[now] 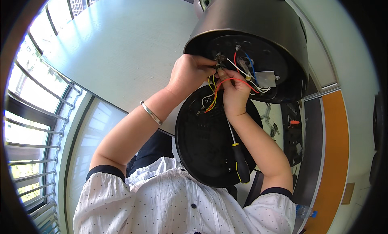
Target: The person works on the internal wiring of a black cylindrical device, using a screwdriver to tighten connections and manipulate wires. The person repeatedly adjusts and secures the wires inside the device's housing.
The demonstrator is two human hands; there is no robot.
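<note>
The dark metal body of a cooker-like appliance (pixel 246 16) lies on its side, its hollow underside facing me. Inside the rim, my left hand (pixel 192 72) pinches at a small metal fitting (pixel 219 58). Close below, my right hand (pixel 236 92) is closed with thumb and fingers at the same spot; the small piece between the fingertips is hidden. A red wire (pixel 242 79) crosses my right fingers. Yellow and red wires (pixel 212 98) run down to a round black base cover (pixel 202 149). Over the cover slants a black-and-yellow screwdriver (pixel 241 165), its shaft's upper end hidden behind my right wrist.
A pale table (pixel 121 44) extends left and away from me. White and blue wires and a silvery plate (pixel 266 79) sit inside the appliance. To the right are loose metal parts (pixel 270 123) and a dark tool case (pixel 293 129). A clear bottle (pixel 305 211) stands lower right.
</note>
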